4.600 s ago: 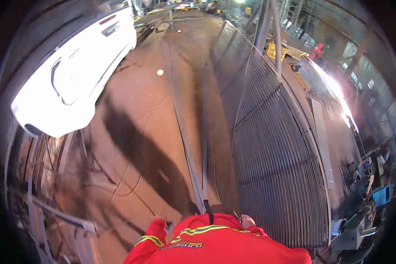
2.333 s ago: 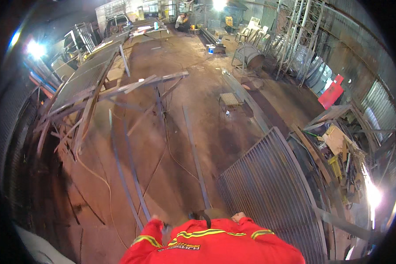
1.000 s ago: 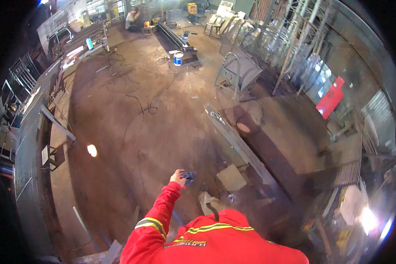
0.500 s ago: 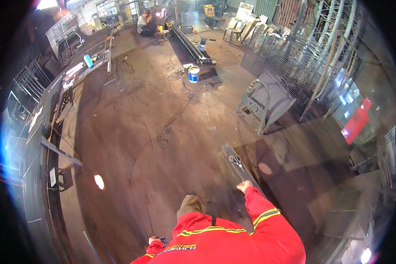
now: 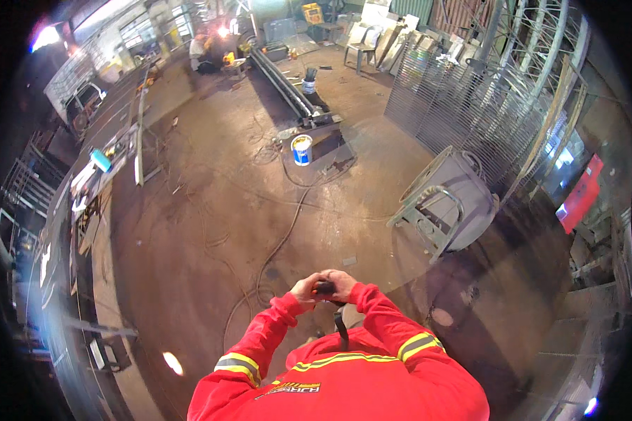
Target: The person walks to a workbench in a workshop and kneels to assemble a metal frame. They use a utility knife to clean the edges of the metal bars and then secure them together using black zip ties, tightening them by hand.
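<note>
A: Starting at the left?
B: A blue bottle [image 5: 101, 161] on the bench [image 5: 121, 114], well apart from both hands. Next, the left hand [image 5: 303, 290], with fingers curled around one side of a small dark object [image 5: 324, 288].
A: Lying where, exactly?
B: Between both hands, just ahead of the red jacket [image 5: 358, 386], held up over the brown floor [image 5: 189, 259].
A: Long axis?
B: Mostly covered; seemingly crosswise, from left palm toward right, but impossible to be sure.
A: Nearer to which hand?
B: To neither; gripped from the other side by the right hand [image 5: 342, 285], also with fingers closed in. Far right, a red panel [image 5: 581, 195].
</note>
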`<act>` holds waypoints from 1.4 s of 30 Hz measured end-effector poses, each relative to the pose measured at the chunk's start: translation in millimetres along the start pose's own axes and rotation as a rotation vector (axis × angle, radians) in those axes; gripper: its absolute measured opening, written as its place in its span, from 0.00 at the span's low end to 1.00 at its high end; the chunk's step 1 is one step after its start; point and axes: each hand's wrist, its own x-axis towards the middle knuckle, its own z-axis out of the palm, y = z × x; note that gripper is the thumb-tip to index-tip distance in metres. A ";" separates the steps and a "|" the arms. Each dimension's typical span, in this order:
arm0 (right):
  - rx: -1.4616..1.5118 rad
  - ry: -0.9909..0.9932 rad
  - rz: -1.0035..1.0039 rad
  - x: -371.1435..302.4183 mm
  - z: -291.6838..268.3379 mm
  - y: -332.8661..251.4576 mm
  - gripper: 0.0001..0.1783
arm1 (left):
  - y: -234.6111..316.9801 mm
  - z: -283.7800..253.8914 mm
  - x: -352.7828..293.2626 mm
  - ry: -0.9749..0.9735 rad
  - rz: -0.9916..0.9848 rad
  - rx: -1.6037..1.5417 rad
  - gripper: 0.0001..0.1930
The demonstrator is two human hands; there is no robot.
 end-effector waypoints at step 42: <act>0.080 0.232 0.509 799.0 -769.6 616.5 0.32 | 12.1 -431.5 1235.5 0.123 -0.467 -0.726 0.23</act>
